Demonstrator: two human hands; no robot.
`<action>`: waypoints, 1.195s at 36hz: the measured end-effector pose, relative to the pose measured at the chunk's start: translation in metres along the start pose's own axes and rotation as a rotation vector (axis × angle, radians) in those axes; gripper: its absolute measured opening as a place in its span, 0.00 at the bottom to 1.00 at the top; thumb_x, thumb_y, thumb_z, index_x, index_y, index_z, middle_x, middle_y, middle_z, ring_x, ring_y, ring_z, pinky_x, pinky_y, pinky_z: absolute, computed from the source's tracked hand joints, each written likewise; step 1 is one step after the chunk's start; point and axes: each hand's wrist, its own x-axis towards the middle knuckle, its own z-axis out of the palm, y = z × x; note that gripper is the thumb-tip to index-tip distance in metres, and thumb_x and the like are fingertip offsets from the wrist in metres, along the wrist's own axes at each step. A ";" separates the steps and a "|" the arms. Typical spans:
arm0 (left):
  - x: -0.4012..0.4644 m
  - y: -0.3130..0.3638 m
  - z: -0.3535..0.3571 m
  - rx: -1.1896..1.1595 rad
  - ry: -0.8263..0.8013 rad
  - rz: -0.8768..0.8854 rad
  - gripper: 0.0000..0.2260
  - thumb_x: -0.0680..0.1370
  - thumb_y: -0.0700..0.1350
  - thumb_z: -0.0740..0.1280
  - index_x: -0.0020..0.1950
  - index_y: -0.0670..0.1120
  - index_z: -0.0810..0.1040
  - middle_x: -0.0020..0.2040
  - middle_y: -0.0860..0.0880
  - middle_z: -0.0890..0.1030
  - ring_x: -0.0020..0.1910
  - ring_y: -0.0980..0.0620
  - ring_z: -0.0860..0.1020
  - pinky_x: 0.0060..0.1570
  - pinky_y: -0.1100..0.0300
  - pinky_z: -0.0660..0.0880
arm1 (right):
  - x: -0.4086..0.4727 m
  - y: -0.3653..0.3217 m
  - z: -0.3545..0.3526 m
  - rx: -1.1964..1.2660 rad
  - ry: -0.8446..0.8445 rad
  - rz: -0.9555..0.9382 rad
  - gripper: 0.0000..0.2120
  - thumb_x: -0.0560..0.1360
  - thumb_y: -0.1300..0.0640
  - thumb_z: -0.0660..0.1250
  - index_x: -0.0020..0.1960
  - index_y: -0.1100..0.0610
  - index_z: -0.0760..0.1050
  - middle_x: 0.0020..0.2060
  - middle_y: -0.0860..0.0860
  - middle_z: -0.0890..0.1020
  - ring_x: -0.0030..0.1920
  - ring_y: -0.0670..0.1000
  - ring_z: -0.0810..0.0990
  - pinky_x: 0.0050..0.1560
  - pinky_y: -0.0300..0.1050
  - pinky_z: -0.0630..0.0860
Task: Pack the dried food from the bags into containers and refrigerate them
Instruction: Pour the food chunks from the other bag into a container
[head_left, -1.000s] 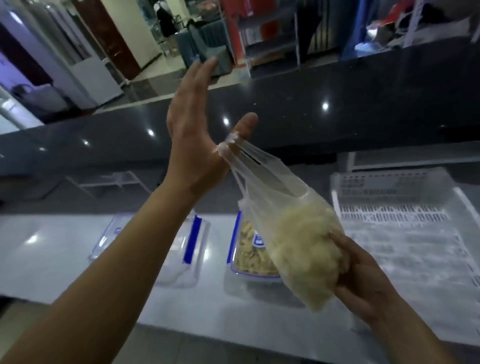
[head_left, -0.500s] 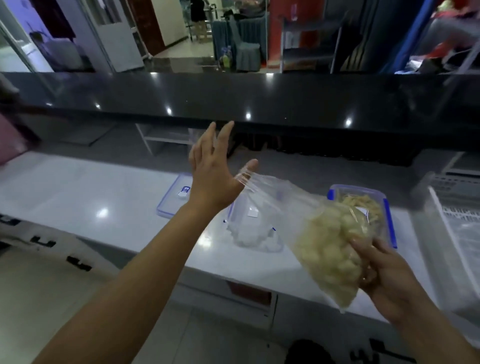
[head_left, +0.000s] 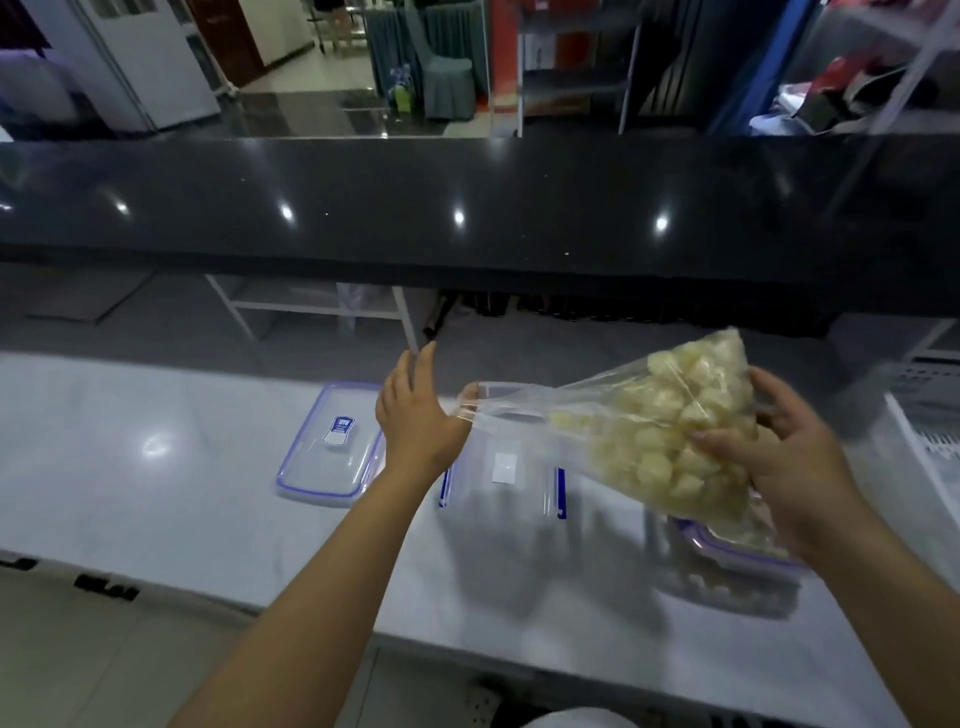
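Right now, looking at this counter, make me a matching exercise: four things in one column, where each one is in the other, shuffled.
Things:
1. plastic bag
2. lid
3. empty container
4. filled container

Places:
A. lying flat, farthest left
B. under the bag's mouth
C. held in both hands
D. below the right hand

Pairs: 1-C, 2-A, 3-B, 4-D

A single wide-angle head view looks forward and steeply down from close above the white counter, whose near edge crosses the lower frame. Straight ahead, farther off, runs a dark raised ledge, with a room beyond at the top. Lines bow towards the edges.
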 end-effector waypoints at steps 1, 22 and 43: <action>0.005 -0.004 0.005 0.004 -0.008 -0.006 0.33 0.78 0.63 0.64 0.80 0.54 0.58 0.81 0.46 0.57 0.79 0.42 0.56 0.76 0.42 0.54 | 0.008 0.002 0.002 -0.014 -0.005 0.005 0.35 0.53 0.55 0.81 0.57 0.34 0.78 0.52 0.48 0.84 0.47 0.50 0.86 0.37 0.46 0.83; 0.034 -0.037 0.043 -0.104 -0.132 -0.113 0.27 0.82 0.55 0.64 0.79 0.54 0.61 0.81 0.45 0.59 0.80 0.44 0.56 0.76 0.39 0.55 | 0.086 0.040 0.016 -0.229 -0.102 0.064 0.33 0.66 0.71 0.76 0.58 0.37 0.77 0.57 0.49 0.81 0.53 0.54 0.84 0.46 0.53 0.83; 0.041 -0.052 0.052 -0.167 -0.291 0.093 0.23 0.83 0.53 0.61 0.78 0.59 0.62 0.81 0.47 0.59 0.79 0.44 0.57 0.76 0.42 0.55 | 0.039 -0.008 0.045 -0.295 0.165 0.020 0.22 0.67 0.67 0.77 0.54 0.46 0.81 0.47 0.48 0.86 0.44 0.51 0.86 0.38 0.48 0.83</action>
